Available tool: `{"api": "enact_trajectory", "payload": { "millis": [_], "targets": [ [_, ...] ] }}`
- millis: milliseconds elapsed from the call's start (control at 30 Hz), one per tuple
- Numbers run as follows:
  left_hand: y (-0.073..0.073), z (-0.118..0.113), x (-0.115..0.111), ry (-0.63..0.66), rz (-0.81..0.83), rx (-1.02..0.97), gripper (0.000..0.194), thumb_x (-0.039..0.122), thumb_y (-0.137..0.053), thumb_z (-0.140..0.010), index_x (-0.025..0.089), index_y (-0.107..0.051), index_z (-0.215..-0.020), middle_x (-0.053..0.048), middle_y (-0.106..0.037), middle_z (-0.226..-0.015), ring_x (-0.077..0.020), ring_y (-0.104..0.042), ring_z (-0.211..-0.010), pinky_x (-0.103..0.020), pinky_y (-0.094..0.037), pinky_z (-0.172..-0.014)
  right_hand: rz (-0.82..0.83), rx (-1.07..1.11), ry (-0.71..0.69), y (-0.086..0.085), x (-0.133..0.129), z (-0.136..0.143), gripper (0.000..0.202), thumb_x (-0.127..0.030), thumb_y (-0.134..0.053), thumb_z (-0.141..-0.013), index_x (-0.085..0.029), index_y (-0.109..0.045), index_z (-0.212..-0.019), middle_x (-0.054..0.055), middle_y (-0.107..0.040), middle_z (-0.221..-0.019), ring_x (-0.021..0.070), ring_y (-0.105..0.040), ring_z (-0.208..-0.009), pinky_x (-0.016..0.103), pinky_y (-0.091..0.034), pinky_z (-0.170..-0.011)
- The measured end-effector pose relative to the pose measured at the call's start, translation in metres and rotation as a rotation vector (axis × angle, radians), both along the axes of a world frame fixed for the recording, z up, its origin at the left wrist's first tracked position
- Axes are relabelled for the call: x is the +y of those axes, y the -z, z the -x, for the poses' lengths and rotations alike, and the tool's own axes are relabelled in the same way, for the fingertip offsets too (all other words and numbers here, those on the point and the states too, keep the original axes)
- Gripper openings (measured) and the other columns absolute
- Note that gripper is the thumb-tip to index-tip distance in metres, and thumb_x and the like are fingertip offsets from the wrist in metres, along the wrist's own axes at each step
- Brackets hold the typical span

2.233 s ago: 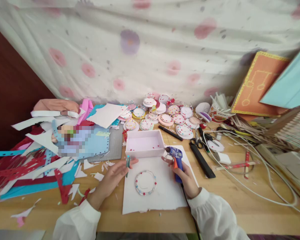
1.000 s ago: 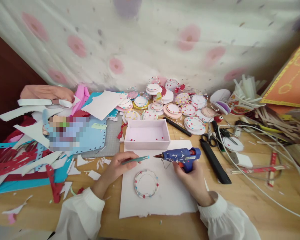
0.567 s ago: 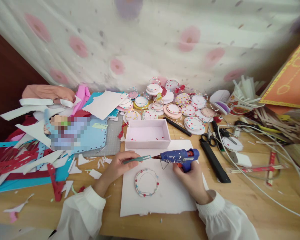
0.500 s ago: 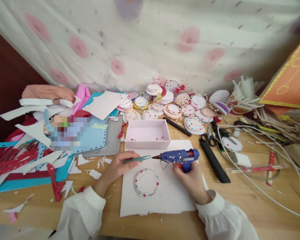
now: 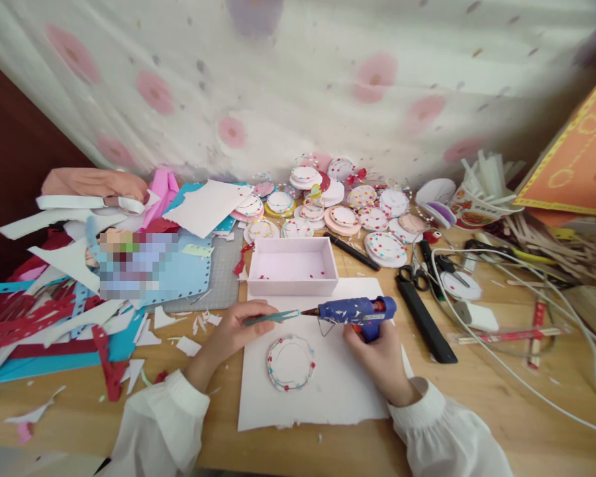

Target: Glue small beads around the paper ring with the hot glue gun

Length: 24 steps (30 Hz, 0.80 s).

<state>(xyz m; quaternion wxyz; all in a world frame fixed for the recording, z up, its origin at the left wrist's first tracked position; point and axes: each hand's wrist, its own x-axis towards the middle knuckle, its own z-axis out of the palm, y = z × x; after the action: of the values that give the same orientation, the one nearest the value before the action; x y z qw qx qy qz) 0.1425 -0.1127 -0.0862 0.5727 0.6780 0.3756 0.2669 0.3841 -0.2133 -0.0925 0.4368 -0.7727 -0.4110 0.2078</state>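
Since half a second ago almost nothing has shifted: both hands stay where they were, and the glue gun's tip remains meeting the end of the tweezers just as before.

The left hand (image 5: 236, 328) is curled closed around a pair of green tweezers (image 5: 272, 317), pinching them between thumb and fingers so that they point right, roughly level, above the white sheet (image 5: 338, 391). The right hand (image 5: 380, 354) is wrapped shut around the grip of the blue glue gun (image 5: 353, 310), which lies level with its nozzle pointing left; nozzle tip and tweezer tip touch or nearly touch, and whatever is pinched there is too small to make out.

Just below that meeting point, a round white paper disc (image 5: 290, 363) edged with small red and blue dots lies flat on the white sheet, which rests on the wooden worktop (image 5: 501, 411). Behind the sheet, touching its far edge, stands a shallow pink box (image 5: 293, 268) with a few red bits inside. Farther back lies a cluster of finished dotted discs (image 5: 345, 215). Black scissors (image 5: 413, 275) lie to the right, and paper scraps (image 5: 54, 318) are heaped at the left.
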Motion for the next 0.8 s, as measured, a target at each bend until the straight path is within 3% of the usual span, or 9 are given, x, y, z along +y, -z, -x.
{"api": "enact_trajectory", "payload": {
  "millis": [800],
  "targets": [
    [-0.0059, -0.0022, -0.0015, -0.019, 0.019, -0.013, 0.017, 0.036, -0.069, -0.076, 0.02, -0.075, -0.08, -0.005, -0.07, -0.08, -0.0199, -0.061, -0.076, -0.029, -0.048, -0.071, 0.034, 0.011, 0.016, 0.0031, -0.0011, -0.0012, 0.021, -0.032, -0.059, -0.062, -0.023, -0.041, -0.056, -0.007, -0.04, -0.043, 0.0103, -0.037, -0.043, 0.023, -0.034, -0.04]
  ]
}}
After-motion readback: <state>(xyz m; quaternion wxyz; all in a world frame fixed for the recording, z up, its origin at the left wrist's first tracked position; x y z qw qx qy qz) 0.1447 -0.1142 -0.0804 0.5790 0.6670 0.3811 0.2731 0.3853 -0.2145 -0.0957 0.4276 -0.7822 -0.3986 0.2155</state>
